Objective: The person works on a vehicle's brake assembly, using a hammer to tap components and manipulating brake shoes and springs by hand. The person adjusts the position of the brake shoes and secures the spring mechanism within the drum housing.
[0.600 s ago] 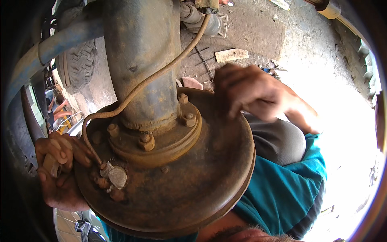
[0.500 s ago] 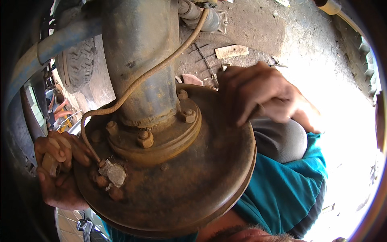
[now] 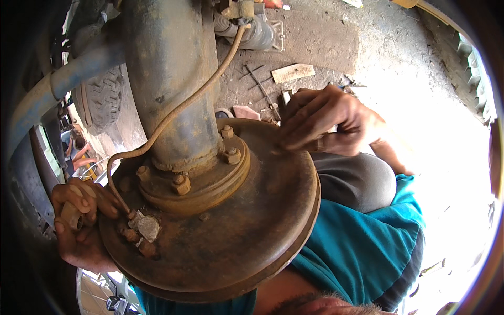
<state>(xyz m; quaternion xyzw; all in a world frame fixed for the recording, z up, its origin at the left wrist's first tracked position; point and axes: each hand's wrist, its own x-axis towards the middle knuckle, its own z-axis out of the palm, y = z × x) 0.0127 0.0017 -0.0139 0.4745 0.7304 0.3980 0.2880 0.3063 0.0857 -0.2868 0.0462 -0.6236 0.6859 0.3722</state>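
Observation:
A rusty round brake backing plate (image 3: 252, 236) fills the middle, bolted by a flange to a thick axle tube (image 3: 173, 79). At its left edge my left hand (image 3: 84, 226) is closed, its fingers curled round a short hollow metal piece (image 3: 72, 216) that looks like a large nut or socket. Beside those fingers a thin brown brake pipe (image 3: 181, 107) runs down to a greyish fitting (image 3: 147, 228) on the plate. My right hand (image 3: 331, 118) is at the plate's upper right rim, fingers bent and pressed together; what they hold, if anything, is hidden.
A blue pipe (image 3: 79, 71) and a treaded tyre (image 3: 102, 100) stand at the left. Wood scraps (image 3: 293, 72) and a thin metal rod (image 3: 261, 86) lie on the dirt floor beyond. My knee (image 3: 362, 181) is under my right hand.
The plate and axle tube sit a little further left in the view. My right hand has shifted slightly, its fingertips still at the rim. My left hand keeps its grip.

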